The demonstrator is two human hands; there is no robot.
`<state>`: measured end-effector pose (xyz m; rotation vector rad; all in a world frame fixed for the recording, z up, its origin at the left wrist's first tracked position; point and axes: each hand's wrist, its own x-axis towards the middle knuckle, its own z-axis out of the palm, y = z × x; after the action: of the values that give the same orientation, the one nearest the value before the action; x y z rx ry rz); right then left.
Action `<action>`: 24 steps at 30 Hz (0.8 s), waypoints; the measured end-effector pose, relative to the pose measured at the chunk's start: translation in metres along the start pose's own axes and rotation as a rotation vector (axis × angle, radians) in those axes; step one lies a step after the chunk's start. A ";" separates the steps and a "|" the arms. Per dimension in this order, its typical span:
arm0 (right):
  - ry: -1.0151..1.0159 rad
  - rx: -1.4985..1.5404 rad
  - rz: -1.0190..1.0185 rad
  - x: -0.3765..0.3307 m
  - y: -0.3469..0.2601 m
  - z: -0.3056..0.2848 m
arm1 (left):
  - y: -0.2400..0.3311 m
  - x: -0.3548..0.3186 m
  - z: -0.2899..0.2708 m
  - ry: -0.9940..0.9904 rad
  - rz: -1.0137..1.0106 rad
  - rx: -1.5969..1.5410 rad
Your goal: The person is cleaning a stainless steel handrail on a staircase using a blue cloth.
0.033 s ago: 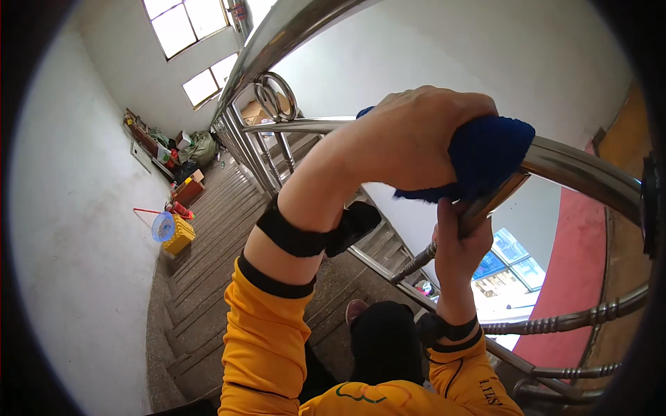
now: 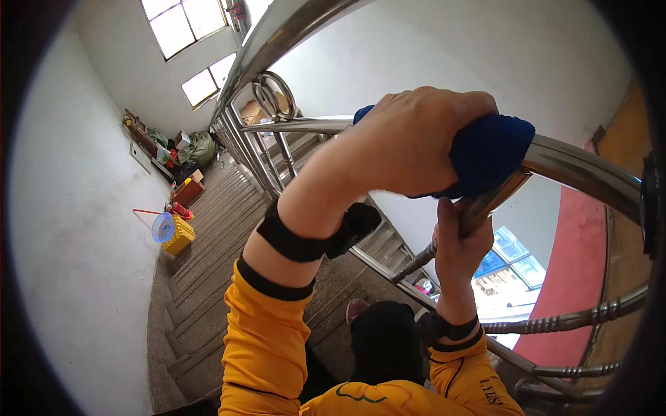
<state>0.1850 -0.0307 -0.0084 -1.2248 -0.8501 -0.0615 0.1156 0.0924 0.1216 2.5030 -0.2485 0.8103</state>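
My left hand is wrapped over the thick shiny metal handrail, with a dark blue cloth pressed under its palm and fingers. The cloth bulges out beside the thumb side, and a small bit shows past the knuckles. Just below, my right hand is closed around a slanting metal bar that meets the handrail. Its thumb lies along the near side; the fingertips are partly hidden behind the bar. Black bands circle both forearms below the yellow sleeves.
Stone stairs descend on the left beside a white wall. Against it stand a yellow bin, a blue round plastic piece and red cylinders. Sacks and clutter lie farther down. Metal rings decorate the railing.
My left hand and wrist have shifted very slightly, and less of the cloth's lower edge shows beneath the hand. The right hand keeps its place on the bar.
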 end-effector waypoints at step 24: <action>0.000 0.011 0.024 -0.005 -0.006 0.003 | -0.065 -0.048 0.034 0.823 0.048 0.759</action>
<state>0.1767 -0.0325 -0.0062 -1.2245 -0.8343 -0.0375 0.1145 0.1323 0.0433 2.4995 0.3516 2.1663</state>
